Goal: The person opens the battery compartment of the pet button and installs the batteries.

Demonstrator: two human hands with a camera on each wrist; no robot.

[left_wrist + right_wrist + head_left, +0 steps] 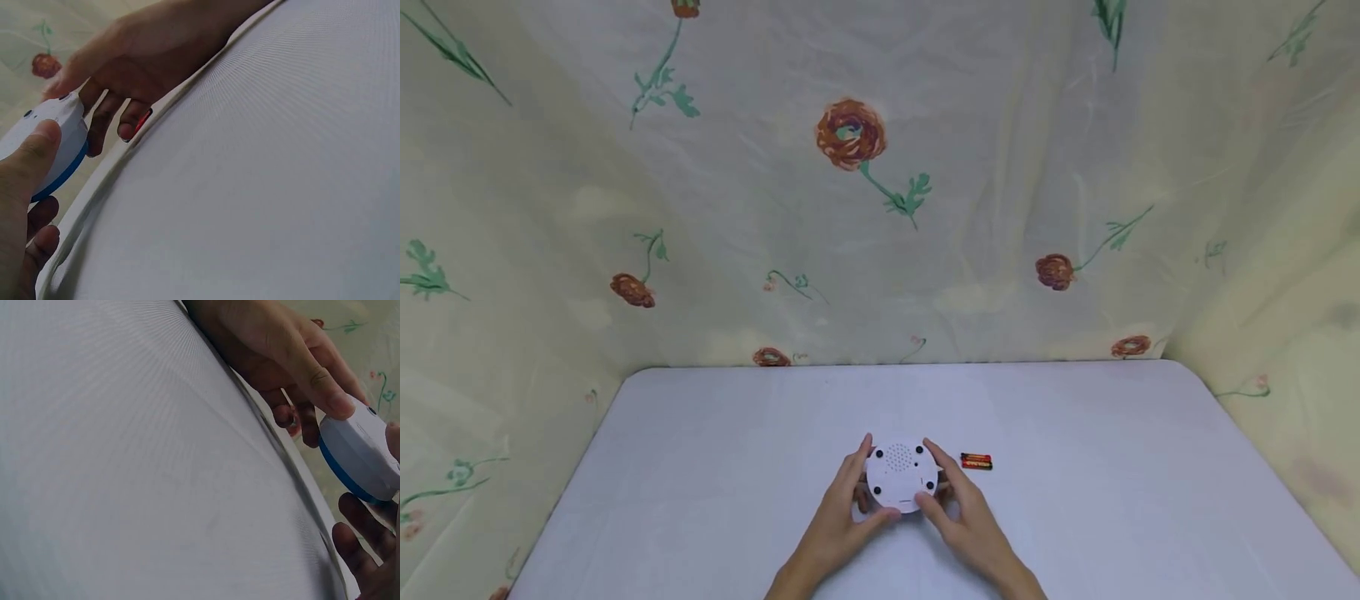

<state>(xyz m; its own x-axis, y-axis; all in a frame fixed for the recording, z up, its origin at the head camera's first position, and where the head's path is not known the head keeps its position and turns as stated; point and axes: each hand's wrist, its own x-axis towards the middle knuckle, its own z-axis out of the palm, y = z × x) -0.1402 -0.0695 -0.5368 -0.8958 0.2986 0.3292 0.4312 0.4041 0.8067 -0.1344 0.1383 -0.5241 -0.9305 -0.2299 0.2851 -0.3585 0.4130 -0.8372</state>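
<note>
A round white device [898, 479] is held up between both hands, its underside facing the head camera. That face has a patch of small speaker holes and several dark round feet. A blue band runs round its far edge, as the left wrist view shows on the device [70, 140]. My left hand [841, 510] grips the left side, thumb on the near part of the face and fingers around the rim. On the opposite side my right hand [966, 515] grips it likewise, its thumb on the lower right of the face. Some fingers are hidden beneath the device.
Red and black batteries [976, 461] lie side by side on the white table [715, 475], just right of the right hand. A flowered curtain [955, 275] hangs behind the table's far edge and along both sides.
</note>
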